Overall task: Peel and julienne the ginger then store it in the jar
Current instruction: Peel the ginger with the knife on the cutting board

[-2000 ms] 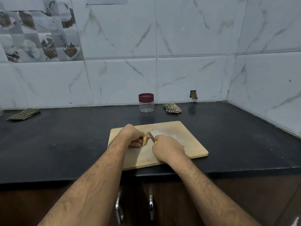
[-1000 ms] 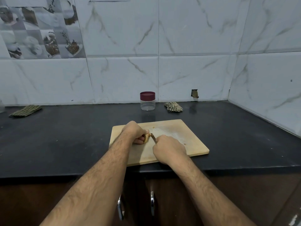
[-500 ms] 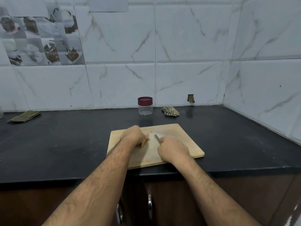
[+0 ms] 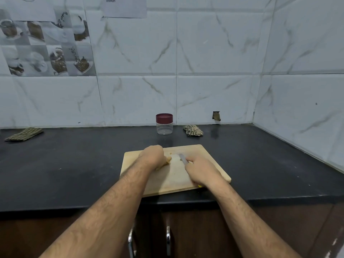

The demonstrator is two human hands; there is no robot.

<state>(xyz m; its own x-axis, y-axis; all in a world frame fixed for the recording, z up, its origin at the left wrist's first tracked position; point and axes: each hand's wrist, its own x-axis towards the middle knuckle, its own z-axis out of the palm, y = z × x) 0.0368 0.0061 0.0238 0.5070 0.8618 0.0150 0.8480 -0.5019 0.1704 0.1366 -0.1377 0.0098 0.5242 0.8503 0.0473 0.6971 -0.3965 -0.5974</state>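
A wooden cutting board (image 4: 208,164) lies on the black counter near its front edge. My left hand (image 4: 152,156) holds a pale piece of ginger (image 4: 167,161) down on the board's left half; most of the ginger is hidden under the fingers. My right hand (image 4: 202,170) grips a small knife (image 4: 183,158) whose grey blade points up and left, a short gap right of the ginger. A yellow bit of handle shows below the wrist. A clear jar with a maroon lid (image 4: 164,124) stands shut at the back by the wall.
A crumpled checked cloth (image 4: 193,130) lies right of the jar. A folded checked cloth (image 4: 24,134) sits at the far left by the wall. Tiled walls close the counter (image 4: 74,164) at the back and right. Cabinet handles (image 4: 168,239) show below.
The knife has pulled away to the right, off the ginger. The left hand has turned further over the ginger. The head has tipped up, showing more wall.
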